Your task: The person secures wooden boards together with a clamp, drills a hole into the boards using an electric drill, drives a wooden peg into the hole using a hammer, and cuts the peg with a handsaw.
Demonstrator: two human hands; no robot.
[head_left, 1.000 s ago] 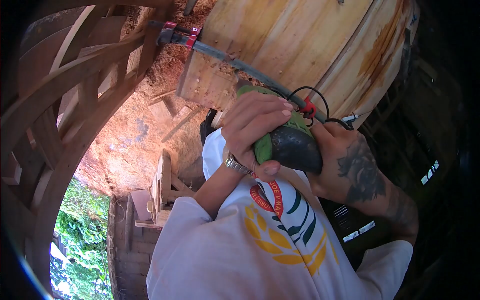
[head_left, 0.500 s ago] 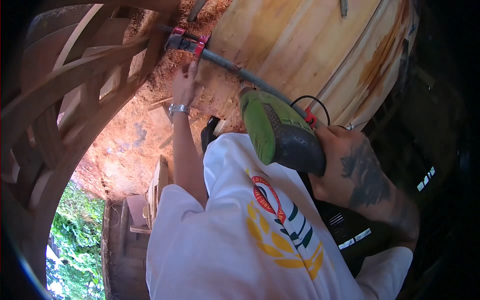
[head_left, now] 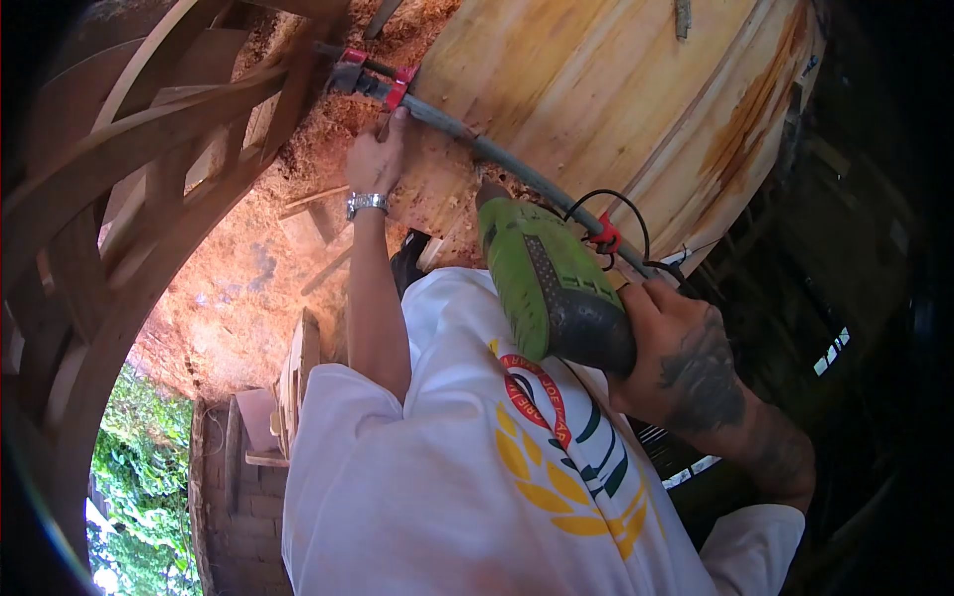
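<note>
Holding a green and black drill [head_left: 527, 268], the person's right hand [head_left: 668, 343] is closed around its handle, right of the middle of the frame. The drill is in the middle, above the white shirt [head_left: 388, 487]. Its nose points up and a little to the left, and it is near a long gray pipe [head_left: 517, 177]. A thin black cord [head_left: 647, 221] makes a loop beside the pipe.

The person's left hand [head_left: 378, 157] is in the upper left of the frame, with a shiny watch [head_left: 367, 203] on the wrist. Its fingers are bent and its thumb points up, just below a red clamp piece [head_left: 400, 87] on the pipe. It is hard to see if the fingers hold anything. Another red piece [head_left: 604, 235] is on the pipe, near the right hand.

Big flat boards [head_left: 596, 99] fill the top of the frame, and the pipe runs slanted across them. Curved wood bars [head_left: 124, 144] bend down the left side. Bits of wood lie on the reddish ground [head_left: 224, 308] between. Green leaves [head_left: 144, 447] show at the lower left.
</note>
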